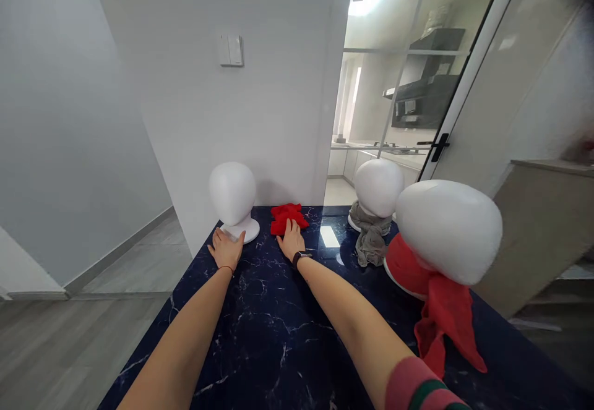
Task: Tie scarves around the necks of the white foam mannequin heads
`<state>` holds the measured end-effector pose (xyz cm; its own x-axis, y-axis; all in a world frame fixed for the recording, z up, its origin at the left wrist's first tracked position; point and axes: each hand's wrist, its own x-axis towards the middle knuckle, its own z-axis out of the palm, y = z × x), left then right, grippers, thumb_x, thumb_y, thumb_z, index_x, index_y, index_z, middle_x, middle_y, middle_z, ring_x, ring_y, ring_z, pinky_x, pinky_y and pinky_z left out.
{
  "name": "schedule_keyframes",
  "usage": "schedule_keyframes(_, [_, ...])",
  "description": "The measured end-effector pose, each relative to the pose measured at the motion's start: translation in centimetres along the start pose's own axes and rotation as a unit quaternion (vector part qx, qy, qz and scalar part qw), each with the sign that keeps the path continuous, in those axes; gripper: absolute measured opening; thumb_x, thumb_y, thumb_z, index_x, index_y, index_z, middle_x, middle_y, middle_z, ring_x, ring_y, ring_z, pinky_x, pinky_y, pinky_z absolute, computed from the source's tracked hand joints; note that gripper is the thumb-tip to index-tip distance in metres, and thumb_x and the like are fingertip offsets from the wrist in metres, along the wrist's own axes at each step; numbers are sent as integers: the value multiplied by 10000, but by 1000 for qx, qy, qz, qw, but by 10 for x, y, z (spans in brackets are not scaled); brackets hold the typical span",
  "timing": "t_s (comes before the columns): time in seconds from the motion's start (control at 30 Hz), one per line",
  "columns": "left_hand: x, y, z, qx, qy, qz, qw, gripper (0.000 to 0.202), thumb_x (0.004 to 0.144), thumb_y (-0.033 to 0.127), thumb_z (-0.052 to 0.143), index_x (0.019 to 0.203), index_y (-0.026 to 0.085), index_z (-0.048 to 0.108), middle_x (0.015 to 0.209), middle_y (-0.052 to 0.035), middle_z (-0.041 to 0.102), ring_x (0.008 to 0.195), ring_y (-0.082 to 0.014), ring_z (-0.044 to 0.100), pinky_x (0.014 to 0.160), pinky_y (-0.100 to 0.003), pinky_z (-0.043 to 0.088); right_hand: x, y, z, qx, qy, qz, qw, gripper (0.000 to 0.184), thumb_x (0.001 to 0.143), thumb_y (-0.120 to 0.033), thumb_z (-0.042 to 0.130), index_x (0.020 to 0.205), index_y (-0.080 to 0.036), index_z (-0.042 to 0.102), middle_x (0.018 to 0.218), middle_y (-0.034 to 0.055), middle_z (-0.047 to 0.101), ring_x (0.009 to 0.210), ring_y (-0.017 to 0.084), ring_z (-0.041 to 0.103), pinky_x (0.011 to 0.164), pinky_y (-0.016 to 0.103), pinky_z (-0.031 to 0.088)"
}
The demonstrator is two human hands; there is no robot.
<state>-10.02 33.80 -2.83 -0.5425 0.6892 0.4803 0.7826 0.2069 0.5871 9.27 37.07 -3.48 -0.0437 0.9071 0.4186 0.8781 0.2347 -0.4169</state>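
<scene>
At the left end of the dark table stands a white foam mannequin head [232,190] on a round base. My left hand [226,250] is at the near side of that base, thumb and fingers spread, seeming to touch its rim. A folded bright red cloth [286,212] lies to the right of the head, near the wall. My right hand [292,240] reaches onto the near edge of this cloth, its fingers stretched out flat over it. Whether any cloth is pinched under the fingertips is not visible.
Two more white foam heads stand at the right: the farther head [379,186] wears a grey scarf [371,240], the nearer head [450,230] a red scarf [448,317]. The marble-patterned table [260,336] meets a white wall. Behind is a glass door [390,88].
</scene>
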Motion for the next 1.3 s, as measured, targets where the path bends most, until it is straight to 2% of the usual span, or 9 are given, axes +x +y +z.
schedule_keyframes(0.1, [10, 0, 5, -7, -4, 11, 1000, 919, 746, 652, 476, 1397, 57, 219, 1392, -249, 381, 1319, -327, 315, 1067, -569, 206, 11, 4, 9, -43, 25, -27, 998, 704, 833, -368, 526, 1429, -141, 229, 1494, 175, 179, 1367, 290, 170, 1039, 471, 258])
schedule_keyframes(0.23, [17, -2, 9, -20, -45, 23, 999, 922, 712, 675, 503, 1398, 121, 232, 1406, -211, 383, 1323, -329, 315, 1054, -592, 222, 20, 12, 18, -51, -6, 1, 999, 707, 820, -482, 528, 1422, -219, 269, 1513, 147, 140, 1376, 329, 125, 1041, 530, 192])
schedule_keyframes(0.4, [18, -2, 9, -8, -61, 12, 998, 915, 682, 673, 543, 1373, 137, 276, 1383, -203, 413, 1299, -341, 351, 1040, -581, 257, 22, 15, 20, -62, -39, 34, 997, 568, 835, -557, 463, 1280, -205, 471, 1371, 175, 374, 1271, 342, 300, 992, 523, 247])
schedule_keyframes(0.53, [18, -1, 8, 4, -53, 3, 999, 925, 650, 675, 574, 1354, 139, 304, 1350, -199, 443, 1269, -340, 389, 1024, -527, 307, 20, 13, 17, -80, -17, 29, 996, 417, 869, -448, 449, 1177, -180, 529, 1234, 162, 481, 1136, 306, 407, 914, 470, 336])
schedule_keyframes(0.7, [19, -1, 8, 8, -51, -3, 999, 936, 637, 674, 582, 1364, 162, 290, 1341, -194, 447, 1260, -345, 396, 1005, -519, 326, 16, 8, 12, -91, -16, 32, 995, 351, 877, -322, 434, 1169, -138, 500, 1158, 177, 542, 1100, 298, 428, 865, 428, 361])
schedule_keyframes(0.87, [22, -3, 9, -4, -48, -2, 999, 1012, 650, 676, 562, 1425, 157, 167, 1369, -205, 415, 1278, -357, 369, 1018, -554, 295, 13, 3, 8, -83, -7, 41, 996, 541, 865, -323, 453, 1335, -84, 329, 1064, 194, 608, 1071, 299, 466, 864, 444, 342])
schedule_keyframes(0.97, [24, -5, 10, -21, -65, -3, 998, 1053, 655, 666, 567, 1446, 180, 72, 1407, -193, 380, 1327, -349, 299, 1042, -587, 236, 13, 3, 9, -77, -21, 38, 996, 488, 866, -348, 452, 1278, -90, 413, 1038, 195, 624, 1077, 306, 469, 873, 460, 328])
schedule_keyframes(1.1, [28, -8, 13, -31, -72, -9, 997, 978, 621, 688, 591, 1398, 216, 233, 1328, -177, 479, 1283, -367, 362, 1026, -605, 237, 14, 4, 12, -66, -28, 33, 997, 325, 865, -354, 454, 1059, -118, 567, 1027, 188, 628, 1084, 307, 468, 890, 471, 319])
schedule_keyframes(1.3, [30, -12, 12, -87, -46, -6, 995, 913, 580, 682, 638, 1300, 190, 369, 1222, -165, 559, 1197, -358, 466, 955, -501, 386, 17, 5, 11, -17, -24, 52, 998, 281, 843, -294, 496, 1070, -144, 566, 1040, 163, 635, 1112, 302, 476, 919, 477, 320])
